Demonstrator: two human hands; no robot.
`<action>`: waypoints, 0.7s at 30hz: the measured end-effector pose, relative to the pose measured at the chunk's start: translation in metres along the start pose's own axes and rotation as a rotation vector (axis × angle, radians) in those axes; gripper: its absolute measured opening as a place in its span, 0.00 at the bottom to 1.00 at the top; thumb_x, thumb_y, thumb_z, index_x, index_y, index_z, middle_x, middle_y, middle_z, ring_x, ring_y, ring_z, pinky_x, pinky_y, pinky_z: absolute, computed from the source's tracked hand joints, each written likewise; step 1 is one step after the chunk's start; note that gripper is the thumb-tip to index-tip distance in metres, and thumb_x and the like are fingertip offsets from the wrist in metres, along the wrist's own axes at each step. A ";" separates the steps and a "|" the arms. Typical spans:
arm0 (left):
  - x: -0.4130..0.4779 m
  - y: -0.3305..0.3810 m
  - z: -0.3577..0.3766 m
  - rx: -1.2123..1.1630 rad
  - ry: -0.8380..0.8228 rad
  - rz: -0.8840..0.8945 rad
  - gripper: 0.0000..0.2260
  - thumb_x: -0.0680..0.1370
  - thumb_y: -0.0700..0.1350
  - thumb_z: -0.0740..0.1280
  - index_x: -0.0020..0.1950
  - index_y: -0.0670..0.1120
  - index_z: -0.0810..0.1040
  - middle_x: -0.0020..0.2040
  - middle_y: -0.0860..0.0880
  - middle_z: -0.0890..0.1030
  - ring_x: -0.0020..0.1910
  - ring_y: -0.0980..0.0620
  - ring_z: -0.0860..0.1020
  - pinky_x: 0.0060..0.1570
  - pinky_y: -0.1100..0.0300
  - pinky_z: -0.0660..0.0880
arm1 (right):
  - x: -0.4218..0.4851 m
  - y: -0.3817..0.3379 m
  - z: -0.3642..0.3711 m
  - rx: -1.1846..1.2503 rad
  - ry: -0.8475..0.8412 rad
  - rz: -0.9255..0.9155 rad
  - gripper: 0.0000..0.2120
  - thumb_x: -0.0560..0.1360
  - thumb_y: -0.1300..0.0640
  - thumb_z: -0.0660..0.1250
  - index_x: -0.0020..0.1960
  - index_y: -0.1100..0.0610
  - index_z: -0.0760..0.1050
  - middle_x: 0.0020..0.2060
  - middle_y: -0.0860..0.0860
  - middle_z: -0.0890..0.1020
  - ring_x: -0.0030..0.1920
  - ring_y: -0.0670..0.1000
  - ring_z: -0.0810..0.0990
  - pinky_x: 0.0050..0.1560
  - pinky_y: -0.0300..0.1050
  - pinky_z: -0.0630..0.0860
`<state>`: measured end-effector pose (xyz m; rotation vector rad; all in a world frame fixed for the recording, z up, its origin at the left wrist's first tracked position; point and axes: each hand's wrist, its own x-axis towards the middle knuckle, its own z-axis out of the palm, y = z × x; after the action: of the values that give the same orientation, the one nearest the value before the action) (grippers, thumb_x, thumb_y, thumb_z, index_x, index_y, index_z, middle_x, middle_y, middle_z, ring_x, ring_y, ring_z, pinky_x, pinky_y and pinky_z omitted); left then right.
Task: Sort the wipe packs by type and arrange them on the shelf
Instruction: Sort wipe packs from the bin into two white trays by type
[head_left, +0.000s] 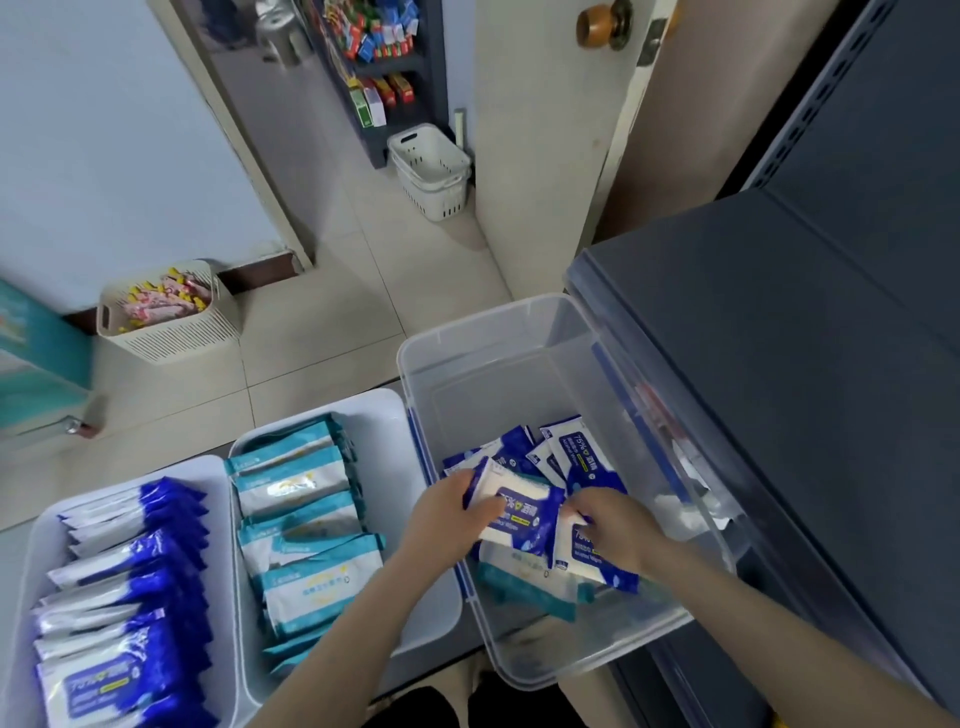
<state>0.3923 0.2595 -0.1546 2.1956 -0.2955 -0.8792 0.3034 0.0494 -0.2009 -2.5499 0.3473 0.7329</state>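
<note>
Inside a clear plastic bin (498, 332) on the floor lie several blue-and-white wipe packs (566, 452) and a teal-and-white pack (524, 587) at the bottom. My left hand (447, 514) grips a blue-and-white pack (519, 512) by its left end. My right hand (613, 525) holds another blue-and-white pack (587, 558) just to the right of it. To the left stand two white trays: the nearer-left tray (31, 540) holds a row of blue-and-white packs (130, 587), the middle tray (395, 415) a row of teal-and-white packs (301, 519). A dark grey shelf (779, 364) stands on the right.
A beige basket (171, 332) of pink and yellow items sits by the wall at the left. Two stacked white baskets (431, 171) stand in the doorway beside a rack of small boxes (379, 67). A teal carton (36, 364) lies at the far left. Tiled floor (322, 332) lies beyond the trays.
</note>
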 end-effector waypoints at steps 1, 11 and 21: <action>0.000 -0.002 -0.003 -0.077 0.024 -0.025 0.04 0.78 0.49 0.66 0.49 0.50 0.73 0.45 0.53 0.82 0.43 0.56 0.81 0.47 0.56 0.81 | 0.001 0.000 0.007 -0.072 -0.033 -0.059 0.12 0.75 0.62 0.63 0.56 0.51 0.76 0.54 0.47 0.79 0.55 0.52 0.77 0.50 0.47 0.77; -0.011 -0.008 -0.019 -0.355 0.173 -0.070 0.03 0.80 0.45 0.64 0.47 0.52 0.74 0.42 0.55 0.83 0.40 0.58 0.82 0.37 0.66 0.80 | 0.015 -0.003 0.013 -0.414 0.024 -0.115 0.07 0.75 0.59 0.63 0.51 0.55 0.75 0.53 0.51 0.74 0.55 0.53 0.70 0.45 0.42 0.60; -0.012 -0.005 -0.013 -0.166 0.085 -0.043 0.07 0.80 0.50 0.63 0.48 0.48 0.76 0.44 0.49 0.84 0.44 0.51 0.83 0.49 0.49 0.81 | 0.004 -0.031 -0.030 -0.097 0.140 -0.534 0.08 0.73 0.63 0.65 0.41 0.54 0.80 0.42 0.48 0.80 0.44 0.48 0.75 0.46 0.46 0.75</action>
<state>0.3917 0.2755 -0.1460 2.0849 -0.1295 -0.8022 0.3309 0.0607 -0.1696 -2.6114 -0.3277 0.3765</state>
